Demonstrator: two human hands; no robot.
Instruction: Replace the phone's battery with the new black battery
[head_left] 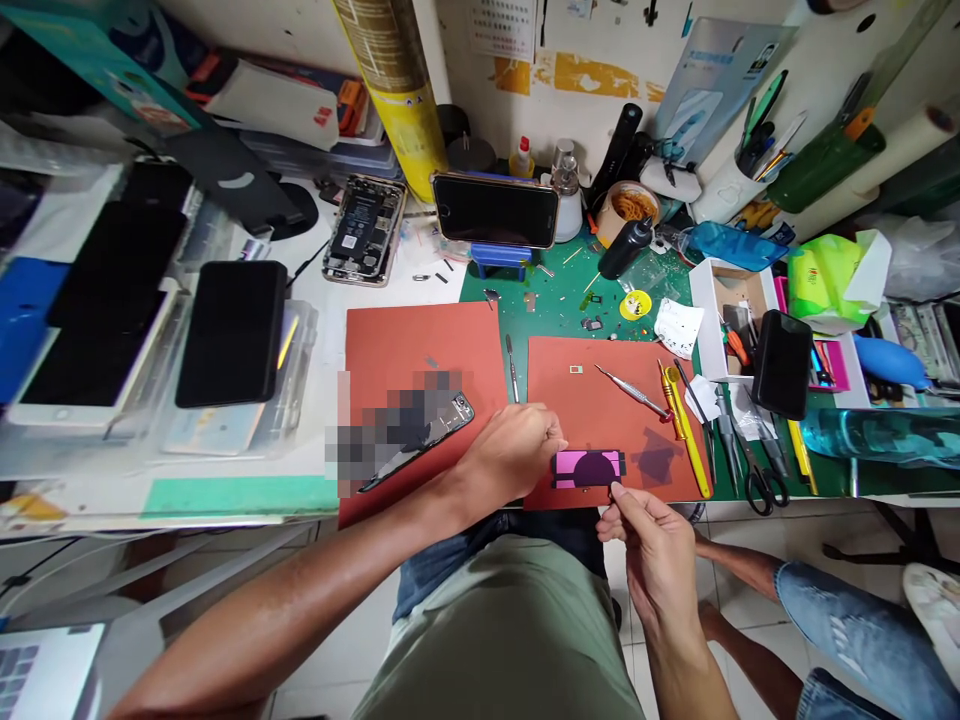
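A flat pink-and-black rectangular piece [589, 468] lies on the right orange-brown mat [570, 390]. My right hand [652, 530] has thumb and forefinger pinched at its lower edge. Curled into a loose fist, my left hand [517, 445] is at the piece's upper left corner; what its fingertips hold, if anything, is hidden. Left of that hand an opened phone [442, 418] lies slanted on the other mat [420, 335], partly blurred out. A dark square film [656, 457] is right of the pink piece.
A screwdriver [634, 390], a yellow tool [684, 430] and scissors [763, 485] lie at right. Behind the mats, a phone [495, 210] rests on a blue stand. Another opened phone [365, 230] and a black phone [230, 333] are leftward. Someone's legs [832, 610] show at lower right.
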